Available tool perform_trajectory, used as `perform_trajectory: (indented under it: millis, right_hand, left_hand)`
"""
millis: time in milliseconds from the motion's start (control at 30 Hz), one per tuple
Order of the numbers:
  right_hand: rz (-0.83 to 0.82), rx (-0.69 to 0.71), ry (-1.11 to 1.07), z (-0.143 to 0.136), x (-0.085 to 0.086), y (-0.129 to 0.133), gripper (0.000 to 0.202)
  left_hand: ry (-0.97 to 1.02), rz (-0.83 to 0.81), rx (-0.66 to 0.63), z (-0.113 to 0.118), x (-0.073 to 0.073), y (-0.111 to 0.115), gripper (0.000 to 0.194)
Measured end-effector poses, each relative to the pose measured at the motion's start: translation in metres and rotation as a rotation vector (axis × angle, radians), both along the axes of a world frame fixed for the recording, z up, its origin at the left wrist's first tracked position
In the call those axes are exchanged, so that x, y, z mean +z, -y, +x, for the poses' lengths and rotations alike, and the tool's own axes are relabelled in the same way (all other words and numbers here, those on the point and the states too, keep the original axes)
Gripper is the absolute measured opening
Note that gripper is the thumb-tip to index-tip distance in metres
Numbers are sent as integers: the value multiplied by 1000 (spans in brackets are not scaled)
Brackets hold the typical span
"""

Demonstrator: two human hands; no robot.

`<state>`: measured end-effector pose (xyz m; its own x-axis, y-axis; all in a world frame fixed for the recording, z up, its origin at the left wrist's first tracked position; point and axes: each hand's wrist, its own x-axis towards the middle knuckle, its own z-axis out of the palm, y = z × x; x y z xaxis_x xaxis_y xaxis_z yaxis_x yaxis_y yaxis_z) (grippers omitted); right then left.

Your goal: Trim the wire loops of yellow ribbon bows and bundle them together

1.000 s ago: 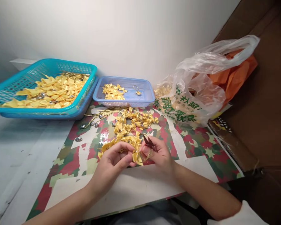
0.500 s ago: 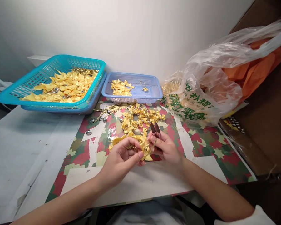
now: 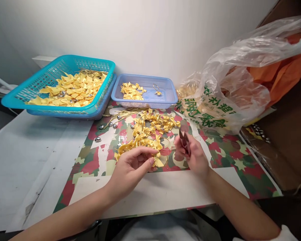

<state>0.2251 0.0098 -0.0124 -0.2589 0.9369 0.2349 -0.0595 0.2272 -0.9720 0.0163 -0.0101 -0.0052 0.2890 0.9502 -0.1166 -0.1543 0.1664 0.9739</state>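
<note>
My left hand (image 3: 132, 170) is closed in a pinch on a yellow ribbon bow (image 3: 161, 160) with a thin gold cord loop. My right hand (image 3: 195, 154) is wrapped round small dark scissors (image 3: 184, 140), their pointed blades facing away from me and close together. A thin strand (image 3: 168, 149) runs across the gap between the two hands. Just beyond my left hand lies a heap of yellow bows (image 3: 142, 134) with gold cords and small silver bells. Its near end is partly hidden by my fingers.
A turquoise basket (image 3: 20, 97) full of yellow bows stands at the left, stacked on a blue one. Behind the heap is a small blue basket (image 3: 145, 102). Gold cords (image 3: 120, 115) and loose silver bells (image 3: 97, 139) lie nearby. A plastic bag (image 3: 215, 100) bulges at the right.
My right hand has moved right, away from my left hand, with the scissors. The blades have come closer together. My left hand keeps its pinch on the bow.
</note>
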Motion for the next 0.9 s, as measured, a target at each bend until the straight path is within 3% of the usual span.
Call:
perform_trajectory:
  millis: [100, 233, 467, 900]
  right_hand:
    - [362, -9, 400, 10, 1, -1, 29]
    - [621, 2, 558, 8, 2, -5, 26]
    - [697, -71, 592, -3, -4, -2, 22]
    - [831, -167, 737, -3, -6, 2, 22]
  left_hand:
    - [-24, 43, 49, -2, 2, 1, 11]
    - [-38, 95, 75, -4, 3, 0, 11]
    - [-94, 180, 56, -4, 0, 2, 14]
    - [-111, 187, 47, -4, -3, 2, 17]
